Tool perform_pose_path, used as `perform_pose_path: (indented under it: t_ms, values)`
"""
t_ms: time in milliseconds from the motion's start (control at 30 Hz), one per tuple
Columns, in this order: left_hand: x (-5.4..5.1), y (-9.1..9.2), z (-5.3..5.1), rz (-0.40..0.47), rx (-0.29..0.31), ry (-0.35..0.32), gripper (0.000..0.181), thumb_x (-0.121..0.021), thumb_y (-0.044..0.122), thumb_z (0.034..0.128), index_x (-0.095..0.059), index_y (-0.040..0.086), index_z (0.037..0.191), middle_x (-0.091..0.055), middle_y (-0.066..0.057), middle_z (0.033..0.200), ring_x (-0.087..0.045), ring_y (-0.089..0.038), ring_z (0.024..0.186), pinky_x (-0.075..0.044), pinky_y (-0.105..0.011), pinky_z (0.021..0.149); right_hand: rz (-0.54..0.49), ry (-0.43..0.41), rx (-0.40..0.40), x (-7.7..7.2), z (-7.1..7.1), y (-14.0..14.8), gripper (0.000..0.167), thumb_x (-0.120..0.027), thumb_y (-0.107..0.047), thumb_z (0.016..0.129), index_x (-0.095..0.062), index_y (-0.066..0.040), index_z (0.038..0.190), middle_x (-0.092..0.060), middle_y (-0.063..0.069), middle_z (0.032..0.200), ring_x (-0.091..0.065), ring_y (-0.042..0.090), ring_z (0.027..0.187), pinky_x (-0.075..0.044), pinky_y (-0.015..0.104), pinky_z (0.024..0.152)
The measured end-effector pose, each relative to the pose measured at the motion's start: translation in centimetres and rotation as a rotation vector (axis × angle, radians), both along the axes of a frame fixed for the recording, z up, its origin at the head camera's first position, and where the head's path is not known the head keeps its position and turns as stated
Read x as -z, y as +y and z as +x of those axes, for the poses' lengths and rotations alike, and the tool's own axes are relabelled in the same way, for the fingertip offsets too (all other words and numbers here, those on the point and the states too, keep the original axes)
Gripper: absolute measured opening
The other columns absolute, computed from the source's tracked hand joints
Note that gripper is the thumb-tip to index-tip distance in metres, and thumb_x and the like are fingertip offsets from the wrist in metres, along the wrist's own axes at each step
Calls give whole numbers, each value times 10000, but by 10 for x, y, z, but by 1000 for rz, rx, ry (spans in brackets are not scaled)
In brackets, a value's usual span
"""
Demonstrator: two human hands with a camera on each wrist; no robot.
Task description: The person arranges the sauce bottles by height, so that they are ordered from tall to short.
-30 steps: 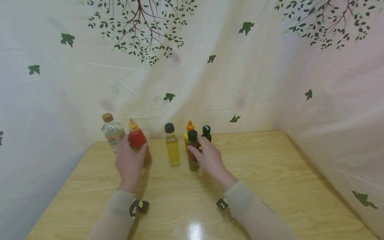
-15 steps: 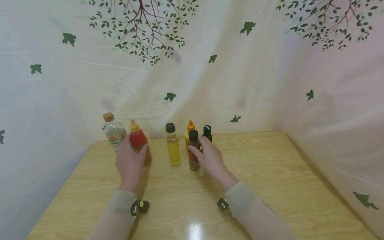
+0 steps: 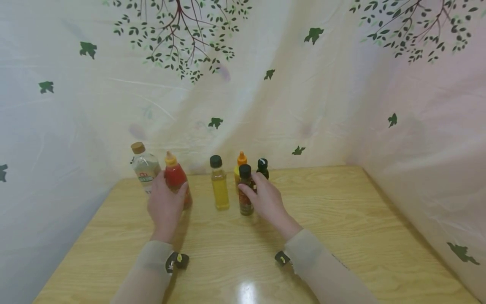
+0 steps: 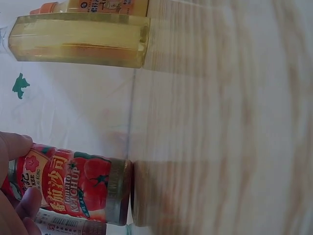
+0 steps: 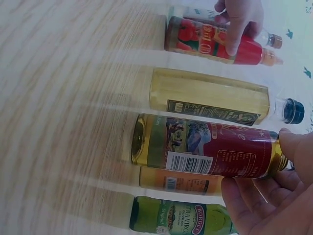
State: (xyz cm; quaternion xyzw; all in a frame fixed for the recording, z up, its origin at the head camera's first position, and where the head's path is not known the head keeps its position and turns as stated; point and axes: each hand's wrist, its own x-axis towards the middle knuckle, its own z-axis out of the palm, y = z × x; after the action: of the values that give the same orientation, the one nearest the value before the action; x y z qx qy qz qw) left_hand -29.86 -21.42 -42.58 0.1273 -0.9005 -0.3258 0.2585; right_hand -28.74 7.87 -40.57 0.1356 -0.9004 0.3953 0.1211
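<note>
On the left, my left hand (image 3: pixel 166 207) grips a red ketchup bottle (image 3: pixel 175 176) with a yellow nozzle cap. The label "Tomato Ketchup" shows on the bottle (image 4: pixel 76 186) in the left wrist view. Close behind that hand is a clear bottle (image 3: pixel 145 166) with a brown cap, partly covered. My right hand (image 3: pixel 267 202) holds a small dark-capped oil bottle (image 3: pixel 246 196) between thumb and fingers. Its dark red label (image 5: pixel 234 149) faces the right wrist camera. Both held bottles are upright; whether their bases touch the wood is hard to tell.
Between the hands stands a black-capped bottle of yellow oil (image 3: pixel 220 190). Behind the right hand's bottle are a yellow squeeze bottle (image 3: pixel 241 159) with an orange tip and a green olive oil bottle (image 5: pixel 181 215). A curtain (image 3: pixel 265 109) hangs behind the wooden table (image 3: pixel 322 202).
</note>
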Motion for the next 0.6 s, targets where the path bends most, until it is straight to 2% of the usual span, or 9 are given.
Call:
perform_pose_path:
  t_ms: [167, 600]
  values:
    - [-1, 0, 0, 6, 7, -12, 796, -808, 346, 1019, -415, 19, 1629, -558, -248, 1552, -564, -465, 1413, -476, -695, 1122, 0, 3, 1, 0, 0, 0, 382, -697, -386, 1107, -690, -115, 1376, -690, 61, 1247, -700, 275, 1119, -600, 529, 956]
    - [-4, 3, 3, 13, 11, 19, 759, -773, 355, 1046, -421, 14, 1626, -542, -249, 1553, -565, -460, 1407, -486, -708, 1101, 3, 11, 1, 1, -1, 1, 393, -697, -395, 1107, -690, -107, 1374, -688, 64, 1245, -704, 281, 1121, -602, 535, 960]
